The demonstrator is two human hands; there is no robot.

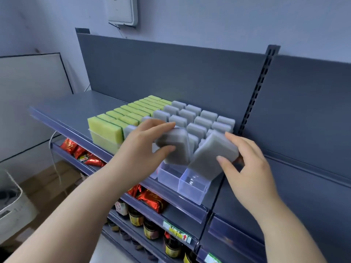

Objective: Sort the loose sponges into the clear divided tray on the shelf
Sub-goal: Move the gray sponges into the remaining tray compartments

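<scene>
The clear divided tray sits on the top grey shelf, its front end reaching the shelf's front edge. Its left lanes are packed with upright yellow-green sponges; the lanes to the right hold upright grey sponges in rows toward the back panel. The 2 front compartments on the right side of the tray show bare clear plastic at their near ends.

The left hand grips a grey sponge, thumb on its near face and fingers curled over its top edge. That sponge stands nearly upright, its lower edge down inside a front compartment, against the sponges behind it.

The right hand grasps a 2nd grey sponge, thumb pressed on the near broad face and fingers over the far upper edge. This sponge is tilted, leaning back toward the filled rows, with its lower end inside the rightmost front compartment (whether it touches the compartment floor cannot be told).

On the lower shelves, red foil packets and dark jars with yellow labels stand behind clear price rails. A white bin sits on the floor at left.
</scene>
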